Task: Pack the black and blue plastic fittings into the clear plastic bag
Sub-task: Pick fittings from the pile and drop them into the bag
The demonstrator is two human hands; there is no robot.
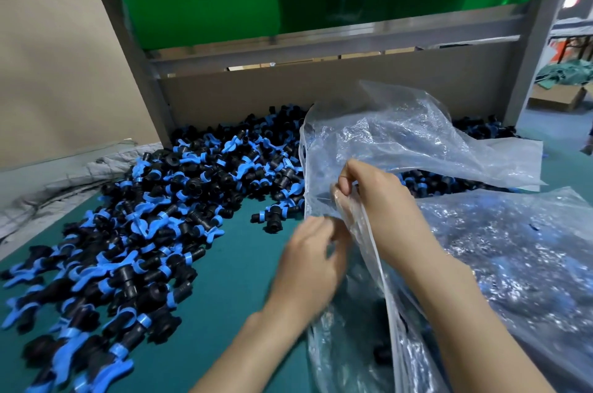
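A big heap of black and blue plastic fittings [154, 213] covers the left and middle of the green table [231, 296]. One fitting [269, 219] lies apart near the bag. A crinkled clear plastic bag [401, 142] rises in front of me. My right hand [375, 196] pinches the bag's rim with fingers curled. My left hand [308, 257], blurred, pinches the bag's lower edge. A few dark fittings show through the bag's bottom [382, 354].
A second clear bag [519, 257] filled with fittings lies at the right. Cardboard panels [64, 71] and a grey metal frame [134, 49] wall the table's back and left. Grey padded cloth [57, 180] lies at the left edge.
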